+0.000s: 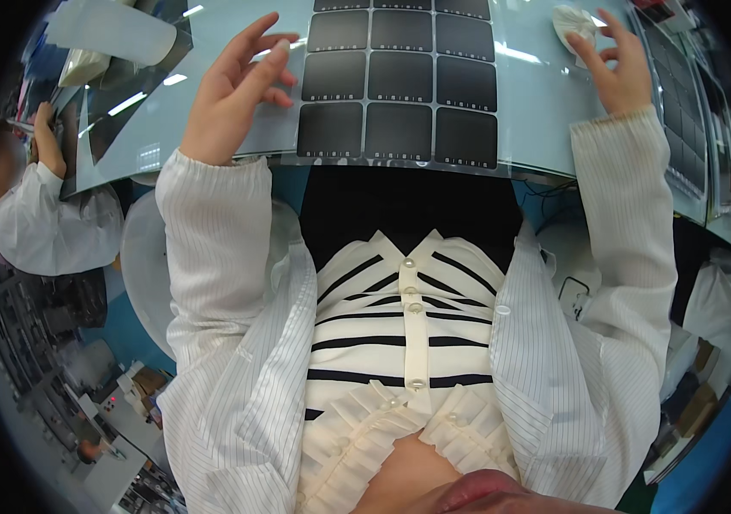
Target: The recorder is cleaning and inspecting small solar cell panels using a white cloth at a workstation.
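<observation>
A sheet of dark grey rectangular pieces in rows (400, 77) lies on the glass-topped table before me, its near end at the table edge. Just left of it, my left hand (237, 94) hovers with fingers loosely spread and nothing in them. To the sheet's right, my right hand (620, 75) is raised beside a crumpled white wad (572, 24), which looks like cloth or tissue. The right thumb overlaps the wad in view, while the fingers stay apart. Whether the thumb touches it, I cannot tell.
A translucent white plastic container (113, 32) lies at the far left. Another sheet of dark pieces (678, 111) lies along the right. The table's near edge (537, 171) runs in front of me. Co-workers in white sleeves (57, 218) sit at both sides.
</observation>
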`<state>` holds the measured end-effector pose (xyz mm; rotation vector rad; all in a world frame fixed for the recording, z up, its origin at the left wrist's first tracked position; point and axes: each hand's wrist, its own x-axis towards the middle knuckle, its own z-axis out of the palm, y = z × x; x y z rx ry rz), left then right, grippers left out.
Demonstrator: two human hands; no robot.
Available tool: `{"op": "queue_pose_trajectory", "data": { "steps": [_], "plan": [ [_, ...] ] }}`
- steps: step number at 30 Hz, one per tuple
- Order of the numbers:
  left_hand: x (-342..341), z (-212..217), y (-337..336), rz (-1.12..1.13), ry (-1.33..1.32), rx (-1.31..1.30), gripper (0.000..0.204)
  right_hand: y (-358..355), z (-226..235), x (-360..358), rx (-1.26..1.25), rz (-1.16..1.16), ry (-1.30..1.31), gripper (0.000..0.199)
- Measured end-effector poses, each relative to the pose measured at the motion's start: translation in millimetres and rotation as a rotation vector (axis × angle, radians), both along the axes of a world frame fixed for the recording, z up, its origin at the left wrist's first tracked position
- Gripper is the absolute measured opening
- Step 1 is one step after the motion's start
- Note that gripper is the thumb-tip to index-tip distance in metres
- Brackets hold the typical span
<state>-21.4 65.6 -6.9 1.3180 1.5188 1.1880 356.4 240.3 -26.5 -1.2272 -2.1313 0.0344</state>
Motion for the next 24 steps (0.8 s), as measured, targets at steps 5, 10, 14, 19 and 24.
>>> {"op": "queue_pose_trajectory", "data": {
  "steps": [5, 10, 14, 19, 24],
  "plan": [
    [2.7, -14.7, -3.0, 0.003, 0.160, 0.051, 0.058, -31.9, 34.9, -51.8, -0.278, -0.048, 0.096, 0.040],
    [-1.1, -17.8, -3.9, -0.005, 0.151, 0.070, 0.058, -114.6, 27.3, -93.5, -0.261, 0.600, 0.196, 0.029],
    [-1.0, -19.3, -5.8, -0.005, 0.164, 0.079, 0.058, -138.4, 13.3, -98.7, -0.178, 0.620, 0.005, 0.024],
    [0.5, -20.1, -7.1, -0.010, 0.194, 0.095, 0.058, -45.2, 5.5, -22.5, -0.006, 0.069, -0.014, 0.027],
    [1.2, -14.7, -0.2, -0.047, 0.130, 0.107, 0.058, -8.4, 4.3, 26.1, -0.040, -0.240, -0.058, 0.039]
  ]
}}
